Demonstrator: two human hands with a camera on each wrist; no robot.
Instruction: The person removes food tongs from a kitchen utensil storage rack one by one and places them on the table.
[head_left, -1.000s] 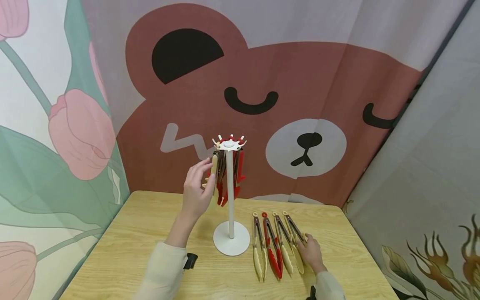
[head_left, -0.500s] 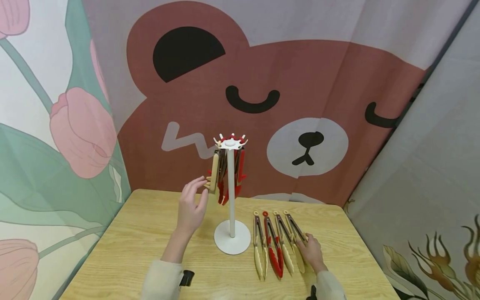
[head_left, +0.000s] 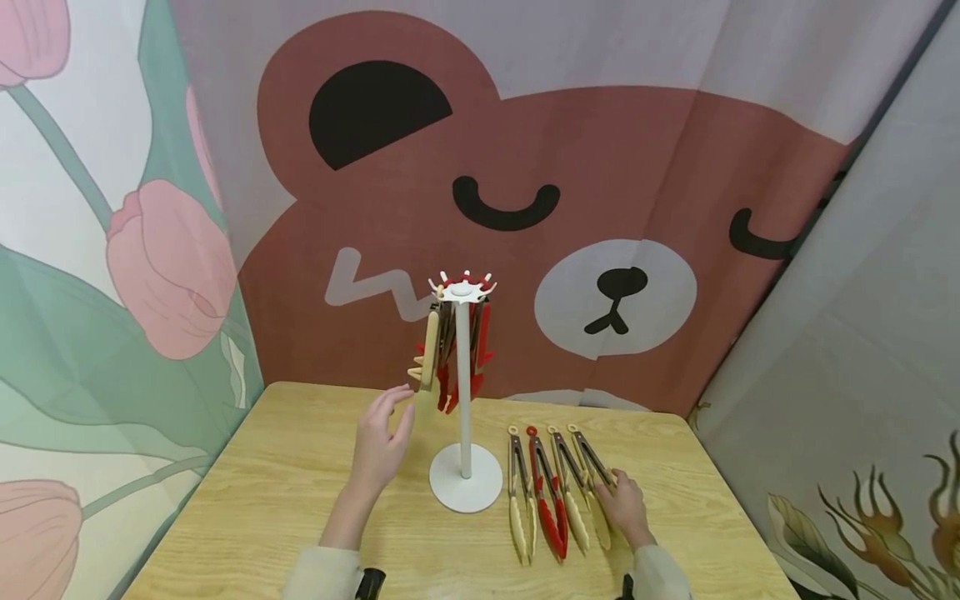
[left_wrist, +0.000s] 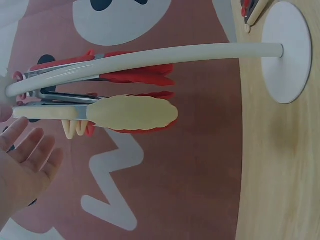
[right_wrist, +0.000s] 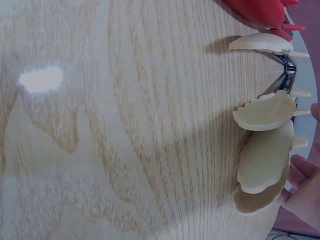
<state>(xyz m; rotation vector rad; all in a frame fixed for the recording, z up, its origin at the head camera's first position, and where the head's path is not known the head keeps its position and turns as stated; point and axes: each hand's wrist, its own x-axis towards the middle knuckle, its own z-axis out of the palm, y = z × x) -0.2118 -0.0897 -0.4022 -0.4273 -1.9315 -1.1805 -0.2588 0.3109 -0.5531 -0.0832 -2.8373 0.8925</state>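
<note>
My left hand (head_left: 381, 446) is beside the hanging beige tongs (head_left: 430, 346), with fingers apart and nothing held. In the left wrist view, the beige tongs (left_wrist: 132, 112) hang from the white rack stand (left_wrist: 200, 52), in front of red tongs (left_wrist: 142, 75). At the right end of a row on the table, my right hand (head_left: 624, 507) grips a pair of beige-tipped tongs (head_left: 589, 454). Their two scalloped tips (right_wrist: 267, 162) lie close together in the right wrist view, where only part of the fingers (right_wrist: 302, 167) shows.
The stand's round white base (head_left: 465, 500) sits on the wooden table (head_left: 262, 500). Left of the gripped tongs lie beige tongs (head_left: 576, 523), red tongs (head_left: 555, 529) and more beige tongs (head_left: 519, 529). A bear-print curtain (head_left: 637, 167) hangs behind the table.
My left hand has come away from the hanging beige tongs and moved down and slightly left; the tongs stay on the stand. My right hand has hardly moved.
</note>
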